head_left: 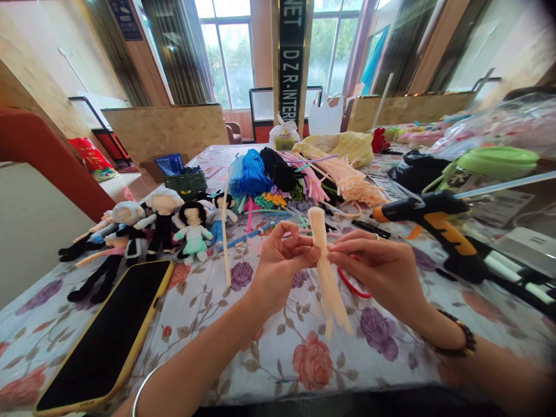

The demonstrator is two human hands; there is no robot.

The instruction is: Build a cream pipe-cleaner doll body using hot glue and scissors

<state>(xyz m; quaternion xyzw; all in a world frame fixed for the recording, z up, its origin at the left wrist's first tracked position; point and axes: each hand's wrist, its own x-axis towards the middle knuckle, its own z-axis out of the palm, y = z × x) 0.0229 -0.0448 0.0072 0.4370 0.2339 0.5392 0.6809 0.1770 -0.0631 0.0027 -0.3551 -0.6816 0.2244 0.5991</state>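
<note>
A bundle of cream pipe cleaners (pixel 322 255) stands nearly upright between my hands above the flowered tablecloth. Its top is rounded and bent over, and its loose ends spread apart at the bottom. My left hand (pixel 284 255) pinches the bundle around its middle from the left. From the right, the fingertips of my right hand (pixel 382 266) press together at the same height; a small bit of cream material seems to be between them. Behind my right fingers a red loop (pixel 351 285) shows in part. A single cream pipe cleaner (pixel 225 231) lies left of my left hand.
Several fuzzy dolls (pixel 163 217) sit at the left, near a yellow-cased phone (pixel 108 336). Coloured pipe cleaner bundles (pixel 254 174) and a peach bundle (pixel 351 182) lie farther back. On the right stand a hot glue gun (pixel 443 220) and a green-lidded container (pixel 495 162).
</note>
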